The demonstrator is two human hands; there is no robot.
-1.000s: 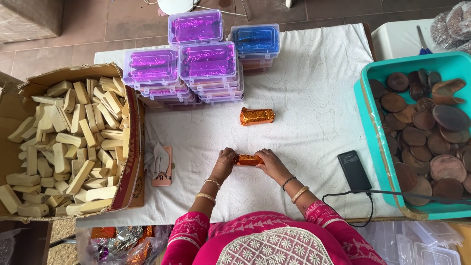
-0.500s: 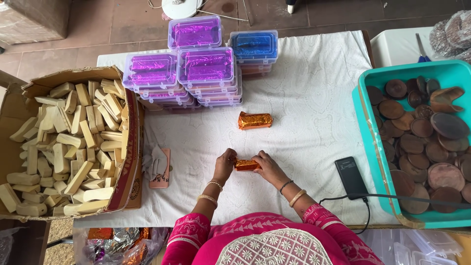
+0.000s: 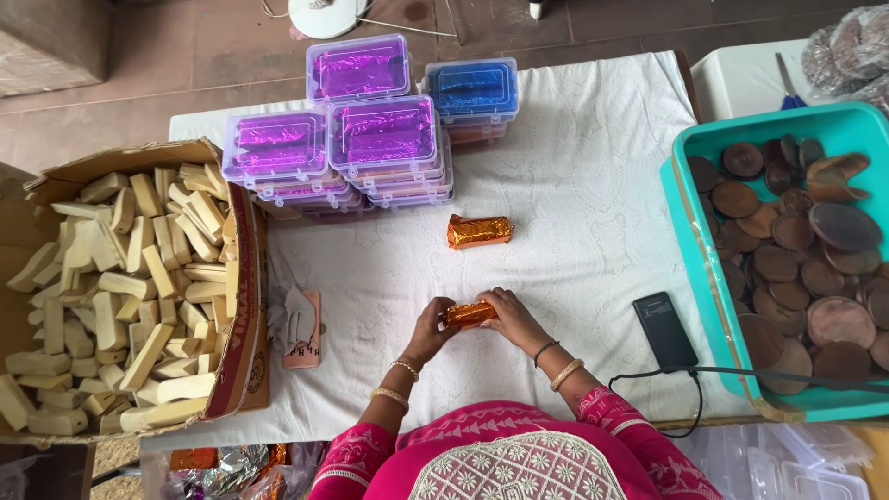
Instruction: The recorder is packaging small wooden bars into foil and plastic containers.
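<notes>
Held a small orange foil bar [image 3: 469, 315] in both hands, left hand [image 3: 431, 329] and right hand [image 3: 508, 318], near the table's [image 3: 593, 176] front edge. Left another orange bar [image 3: 479, 231] mid-table. Kept stacked clear boxes [image 3: 347, 148] toward the back edge, black phone [image 3: 665, 330] near the right edge.

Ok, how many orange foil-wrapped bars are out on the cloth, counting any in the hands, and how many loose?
Held between left hand and right hand: 1 orange foil-wrapped bar
Lying loose on the white cloth: 1 orange bar
Total: 2
</notes>
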